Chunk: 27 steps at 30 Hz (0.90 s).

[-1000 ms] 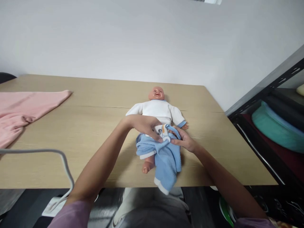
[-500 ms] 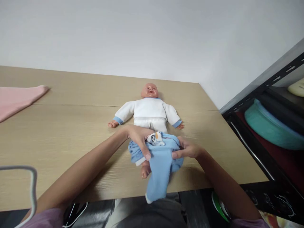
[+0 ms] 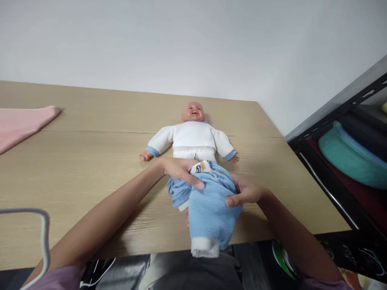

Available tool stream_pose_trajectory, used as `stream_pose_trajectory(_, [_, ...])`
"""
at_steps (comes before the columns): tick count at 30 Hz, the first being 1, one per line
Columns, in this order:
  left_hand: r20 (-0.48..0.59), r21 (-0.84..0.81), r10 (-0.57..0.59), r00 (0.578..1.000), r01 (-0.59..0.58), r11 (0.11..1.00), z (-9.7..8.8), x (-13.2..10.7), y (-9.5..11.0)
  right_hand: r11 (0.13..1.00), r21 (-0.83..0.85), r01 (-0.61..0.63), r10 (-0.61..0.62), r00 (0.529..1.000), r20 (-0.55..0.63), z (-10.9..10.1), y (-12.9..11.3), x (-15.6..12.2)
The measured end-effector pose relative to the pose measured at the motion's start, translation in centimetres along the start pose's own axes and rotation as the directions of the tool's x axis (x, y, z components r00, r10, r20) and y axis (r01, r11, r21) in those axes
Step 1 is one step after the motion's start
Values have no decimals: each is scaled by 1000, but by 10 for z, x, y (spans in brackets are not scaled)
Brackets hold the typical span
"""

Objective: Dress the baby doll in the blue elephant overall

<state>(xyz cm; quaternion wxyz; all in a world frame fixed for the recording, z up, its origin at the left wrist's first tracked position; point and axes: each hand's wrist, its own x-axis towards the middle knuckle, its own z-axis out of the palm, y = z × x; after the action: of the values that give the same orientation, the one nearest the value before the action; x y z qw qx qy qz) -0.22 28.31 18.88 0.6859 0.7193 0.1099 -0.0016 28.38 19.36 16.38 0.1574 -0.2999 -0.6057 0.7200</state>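
A baby doll in a white top lies on its back on the wooden table, head toward the wall. Light blue fleece trousers with white cuffs are bunched around its legs. My left hand grips the left side of the trousers' waistband, thumb on top. My right hand pinches the right side of the waistband. One trouser leg hangs over the table's front edge, and the doll's legs are hidden under the fabric.
A pink cloth lies at the far left of the table. A white cable loops at the lower left. A black metal shelf with a teal cushion stands to the right.
Both hands have drawn the blue trousers down the doll's body toward me. The doll's waist and its left arm are now uncovered, and its bare foot is hidden by the fabric.
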Motion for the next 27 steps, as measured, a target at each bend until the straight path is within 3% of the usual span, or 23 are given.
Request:
stream_pose_trajectory(3, [175, -119, -59, 983, 80, 990, 0, -1, 0, 996, 28, 87, -84, 992, -98, 4, 5, 4])
stream_pose_trajectory(5, [219, -151, -76, 973, 110, 982, -1, -2, -3, 990, 45, 132, -121, 974, -189, 5, 11, 7])
stream_pose_trajectory(8, [149, -129, -83, 985, 102, 986, -3, -4, -6, 989, 67, 130, -113, 969, -219, 7, 18, 10])
stream_pose_trajectory(12, [43, -7, -17, 999, 18, 1000, -3, -3, -5, 999, 1, 38, -38, 995, -90, 6, 15, 7])
stream_pose_trajectory(15, [-8, 85, -20, 1000, 20, 996, -2, -2, -3, 1000, 7, 21, -21, 1000, -4, 8, 13, 5])
stream_pose_trajectory(18, [-28, 55, -42, 999, 44, 998, -2, -3, -7, 994, 77, 80, -74, 993, -88, 12, 17, 8])
stream_pose_trajectory(21, [37, -82, -51, 998, 54, 995, -3, -4, -13, 973, 196, 123, -87, 980, -180, 16, 23, 13])
stream_pose_trajectory(23, [81, -146, -37, 996, 49, 988, -4, -3, -15, 951, 276, 140, -86, 976, -201, 18, 25, 16])
stream_pose_trajectory(27, [59, -122, -8, 998, 15, 992, -2, 0, -13, 937, 328, 118, -51, 978, -204, 20, 24, 15])
